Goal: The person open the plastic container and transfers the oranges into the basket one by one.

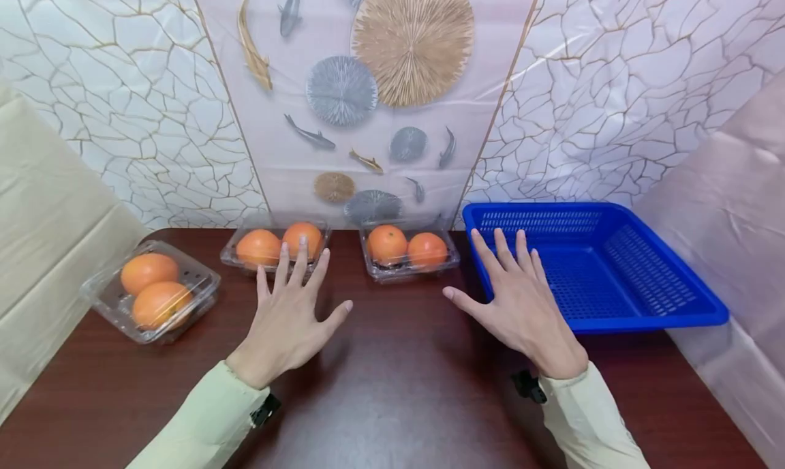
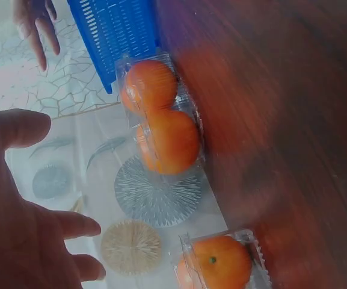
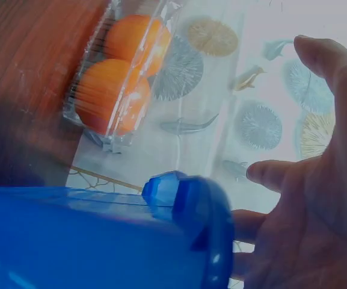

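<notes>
In the head view my left hand (image 1: pixel 287 322) is spread with straight fingers above the table, holding nothing. Its fingertips overlap the middle clear plastic box (image 1: pixel 229 256), which has two oranges (image 1: pixel 258 248) in it. My right hand (image 1: pixel 521 305), fingers also spread, hovers by the left side of the blue plastic basket (image 1: pixel 613 324) and grips nothing. Between the hands, farther back, a second clear box (image 1: pixel 392 275) holds two oranges (image 1: pixel 427 250). On the far left sits a third box (image 1: pixel 208 290) with two oranges (image 1: pixel 161 304).
The dark brown wooden table (image 1: pixel 392 387) runs back to a patterned wall covering (image 1: pixel 343 155) with fish and round motifs. Pale cloth (image 1: pixel 43 237) borders the left side, and similar cloth (image 1: pixel 730 203) the right. Small black wrist cameras (image 1: pixel 266 410) sit at both cuffs.
</notes>
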`<state>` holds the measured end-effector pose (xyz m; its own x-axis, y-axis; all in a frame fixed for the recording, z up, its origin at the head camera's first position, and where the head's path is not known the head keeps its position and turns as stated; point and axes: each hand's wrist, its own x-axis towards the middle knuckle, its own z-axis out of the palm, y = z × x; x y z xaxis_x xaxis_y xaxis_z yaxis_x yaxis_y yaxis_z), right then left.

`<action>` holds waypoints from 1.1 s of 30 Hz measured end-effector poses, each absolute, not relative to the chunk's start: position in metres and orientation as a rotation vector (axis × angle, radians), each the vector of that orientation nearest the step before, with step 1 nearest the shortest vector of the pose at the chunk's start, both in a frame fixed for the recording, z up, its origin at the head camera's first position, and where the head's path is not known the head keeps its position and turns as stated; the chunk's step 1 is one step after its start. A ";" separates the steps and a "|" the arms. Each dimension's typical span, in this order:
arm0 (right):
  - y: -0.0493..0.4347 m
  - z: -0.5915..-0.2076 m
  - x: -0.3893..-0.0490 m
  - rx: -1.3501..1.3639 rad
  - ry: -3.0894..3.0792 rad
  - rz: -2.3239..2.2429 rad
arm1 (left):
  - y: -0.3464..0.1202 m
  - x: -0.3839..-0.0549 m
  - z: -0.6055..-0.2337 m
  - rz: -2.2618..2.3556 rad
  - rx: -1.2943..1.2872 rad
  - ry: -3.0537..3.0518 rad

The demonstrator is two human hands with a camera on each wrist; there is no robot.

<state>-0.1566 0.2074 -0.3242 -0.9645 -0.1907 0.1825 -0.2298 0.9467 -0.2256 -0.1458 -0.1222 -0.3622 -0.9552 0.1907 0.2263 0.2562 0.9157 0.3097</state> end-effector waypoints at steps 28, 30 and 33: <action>0.148 -0.347 -0.182 0.400 -2.522 0.780 | -0.088 -0.186 -0.363 -1.109 -0.348 -2.738; 0.146 -0.351 -0.185 0.381 -2.538 0.787 | -0.086 -0.189 -0.364 -1.151 -0.335 -2.729; 0.144 -0.358 -0.190 0.347 -2.574 0.801 | -0.085 -0.193 -0.366 -1.228 -0.311 -2.720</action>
<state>-0.1901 0.1442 -0.3581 -0.8805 -0.1097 0.4612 -0.3521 0.8028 -0.4812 -0.1929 -0.0845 -0.3661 -0.9686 0.1296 0.2122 0.2449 0.6450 0.7239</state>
